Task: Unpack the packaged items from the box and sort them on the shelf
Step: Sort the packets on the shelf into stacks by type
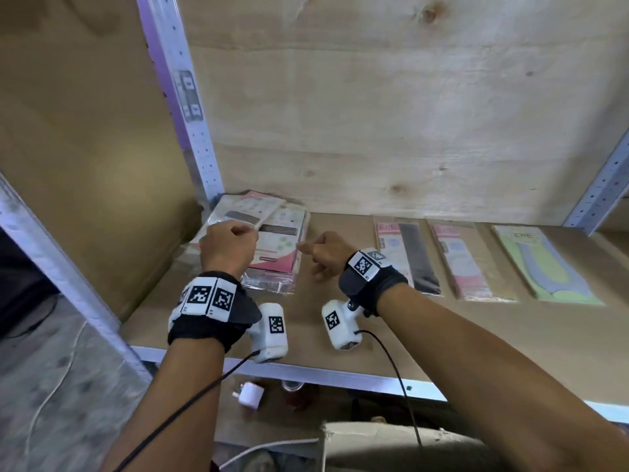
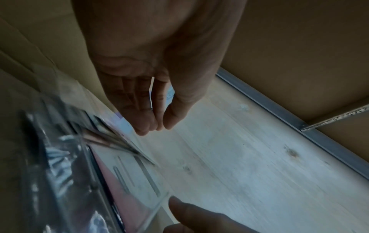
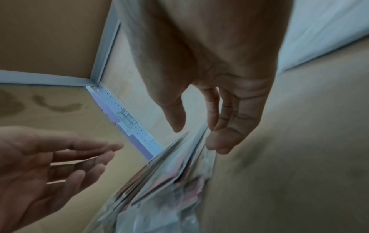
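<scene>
- Plywood backed the shelf (image 1: pixel 340 335), a brown board framed by pale perforated metal uprights (image 1: pixel 190 131)
- At the shelf's rear left corner lay a stack of packaged items (image 1: pixel 272 247), pink and white cards in clear plastic wrap, the top ones fanned slightly askew
- The left hand (image 1: pixel 226 245) hovered over the near left part of that stack; in the left wrist view its fingers (image 2: pixel 139 110) hung loosely curved with the thumb close to the fingertips, gripping nothing
- The right hand (image 1: pixel 323 252) sat just beside the stack's right edge; in the right wrist view its fingers (image 3: pixel 229 119) were relaxed and pointed down by the edges of the wrapped packs (image 3: pixel 169 181), and I could not tell whether they touched them
- Further right on the shelf three flat packets lay side by side, apart from each other: one with a black strip (image 1: pixel 406 253), one pink (image 1: pixel 466 264), one green and lilac (image 1: pixel 544 264)
- Both wrists wore dark bands with white marker blocks and small white cameras trailing black cables (image 1: pixel 391 356)
- Below the shelf edge a white plug (image 1: pixel 250 395) lay on a lower level, beside a white cord (image 1: pixel 269 447)
- The box itself did not show clearly in any view
</scene>
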Motion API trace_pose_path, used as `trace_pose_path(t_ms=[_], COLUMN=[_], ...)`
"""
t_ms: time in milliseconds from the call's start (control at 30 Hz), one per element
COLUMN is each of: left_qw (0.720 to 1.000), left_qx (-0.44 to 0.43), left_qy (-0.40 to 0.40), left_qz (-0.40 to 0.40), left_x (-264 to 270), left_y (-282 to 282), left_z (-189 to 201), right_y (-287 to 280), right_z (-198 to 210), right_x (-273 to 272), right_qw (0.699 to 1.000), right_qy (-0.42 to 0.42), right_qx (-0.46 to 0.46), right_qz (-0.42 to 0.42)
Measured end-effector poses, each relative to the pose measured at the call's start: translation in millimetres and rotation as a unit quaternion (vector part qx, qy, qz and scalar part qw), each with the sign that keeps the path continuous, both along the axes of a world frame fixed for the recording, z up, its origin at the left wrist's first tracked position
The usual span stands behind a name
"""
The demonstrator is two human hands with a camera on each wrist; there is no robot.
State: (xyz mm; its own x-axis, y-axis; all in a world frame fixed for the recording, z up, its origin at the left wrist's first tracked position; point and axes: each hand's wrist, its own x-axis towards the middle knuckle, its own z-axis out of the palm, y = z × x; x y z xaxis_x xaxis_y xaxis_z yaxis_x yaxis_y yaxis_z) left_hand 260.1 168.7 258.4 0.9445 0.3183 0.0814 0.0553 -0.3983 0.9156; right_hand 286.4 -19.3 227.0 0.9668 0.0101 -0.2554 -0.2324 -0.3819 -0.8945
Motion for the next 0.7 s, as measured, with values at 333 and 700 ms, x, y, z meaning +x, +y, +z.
trace_pose_path(t_ms=[333,700], left_qw=[0.999,0.986], left_qx=[0.002,0.074], left_qy=[0.036,0.038], left_qz=[-0.009,-0.145], left_x=[8,2], left_y=[8,-24], left_z=[-14,-10], right_y=[19,-57], right_z=[-9,49], right_x=[11,-48], right_qw=[0.996,0.991], right_qy=[0.001,-0.021], right_qx=[-0.076,0.131], right_qz=[0.047,-0.005])
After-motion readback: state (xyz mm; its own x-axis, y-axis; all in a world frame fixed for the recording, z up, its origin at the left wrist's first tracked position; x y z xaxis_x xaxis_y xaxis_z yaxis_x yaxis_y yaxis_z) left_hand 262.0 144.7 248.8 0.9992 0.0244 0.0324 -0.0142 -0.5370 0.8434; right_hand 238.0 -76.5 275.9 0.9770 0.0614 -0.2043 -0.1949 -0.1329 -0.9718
